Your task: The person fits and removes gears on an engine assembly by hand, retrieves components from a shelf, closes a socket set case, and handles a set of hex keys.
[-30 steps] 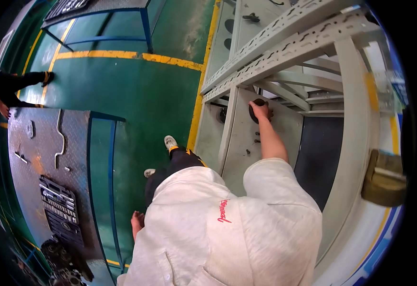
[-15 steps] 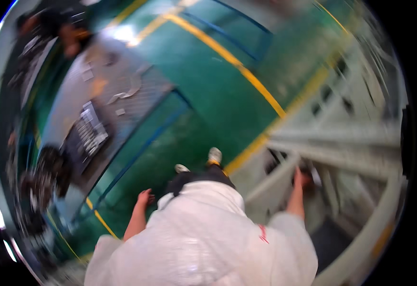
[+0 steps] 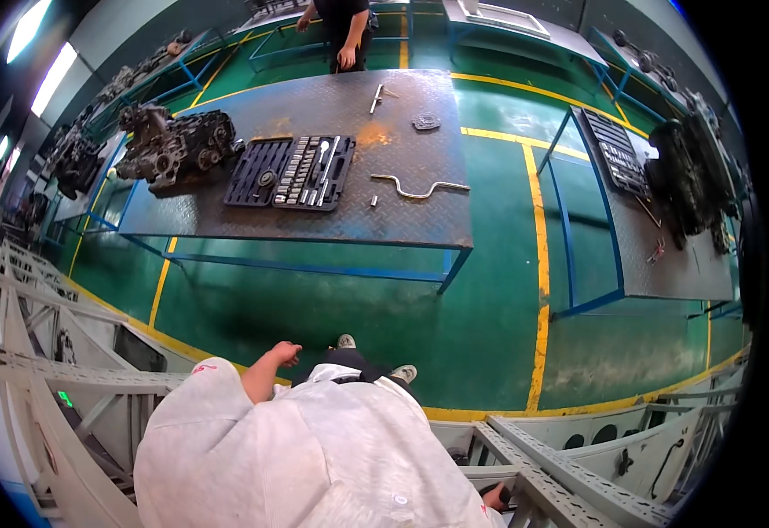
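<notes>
And here's the left hand (image 3: 287,354), out over the green floor (image 3: 499,220) in front of the white shirt (image 3: 314,440), fingers loosely bent rather than clamped, well apart from the workbench (image 3: 406,97) ahead. Down at the lower edge, the right hand (image 3: 494,497) just peeks out past the shirt beside the pale metal rack (image 3: 536,480), and right up against it is a dark object (image 3: 505,495) (mostly hidden, so whether those fingers grip it or merely sit next to it, I can't tell). Over to the bench: an engine block (image 3: 178,145) on the left, an open black socket case (image 3: 290,172) just beside it, sockets lined up in rows, then a cranked metal rod (image 3: 418,187) lying toward the right end with a small metal socket (image 3: 374,201) near it. Further back, a T-shaped tool (image 3: 377,99) and a flat grey part (image 3: 426,122). Across the far edge stands a co-worker (image 3: 346,22) in dark clothes, one arm hanging down, while a second bench (image 3: 666,277) fills the right side.
</notes>
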### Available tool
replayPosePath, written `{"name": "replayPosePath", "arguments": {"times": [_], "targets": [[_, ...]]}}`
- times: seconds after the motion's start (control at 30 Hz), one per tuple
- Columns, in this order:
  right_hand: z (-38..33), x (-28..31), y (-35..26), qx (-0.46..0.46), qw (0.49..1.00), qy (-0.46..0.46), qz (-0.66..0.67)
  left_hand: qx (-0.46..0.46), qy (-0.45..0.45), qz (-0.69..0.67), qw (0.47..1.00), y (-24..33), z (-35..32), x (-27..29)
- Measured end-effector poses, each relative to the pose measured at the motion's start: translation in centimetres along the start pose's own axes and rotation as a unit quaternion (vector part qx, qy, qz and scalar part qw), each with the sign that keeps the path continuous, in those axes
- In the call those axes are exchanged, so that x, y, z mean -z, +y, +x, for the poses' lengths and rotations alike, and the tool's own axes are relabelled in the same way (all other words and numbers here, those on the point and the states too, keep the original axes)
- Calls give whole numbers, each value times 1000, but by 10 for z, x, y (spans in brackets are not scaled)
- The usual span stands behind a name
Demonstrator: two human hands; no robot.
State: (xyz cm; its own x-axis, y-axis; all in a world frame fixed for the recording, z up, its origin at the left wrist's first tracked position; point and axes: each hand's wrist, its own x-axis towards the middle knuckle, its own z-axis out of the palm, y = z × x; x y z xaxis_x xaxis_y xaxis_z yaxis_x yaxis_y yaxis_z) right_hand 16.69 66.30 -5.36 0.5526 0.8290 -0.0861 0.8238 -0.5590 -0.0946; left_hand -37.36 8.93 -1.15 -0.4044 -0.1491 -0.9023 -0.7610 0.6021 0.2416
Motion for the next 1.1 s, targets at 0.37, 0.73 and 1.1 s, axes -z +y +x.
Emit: {"name": "replayPosePath", "arguments": {"times": [0.37,0.73,1.1], "targets": [[-37,19,-45,-30,995,97,9,7,34,-13,999,-18,26,54],[-215,-4,-153,177,983,-51,1,22,-2,-160,987,-78,57,97],[-453,-17,-290,449,852,-226,146,56,-1,-278,959,-127,106,194]]}}
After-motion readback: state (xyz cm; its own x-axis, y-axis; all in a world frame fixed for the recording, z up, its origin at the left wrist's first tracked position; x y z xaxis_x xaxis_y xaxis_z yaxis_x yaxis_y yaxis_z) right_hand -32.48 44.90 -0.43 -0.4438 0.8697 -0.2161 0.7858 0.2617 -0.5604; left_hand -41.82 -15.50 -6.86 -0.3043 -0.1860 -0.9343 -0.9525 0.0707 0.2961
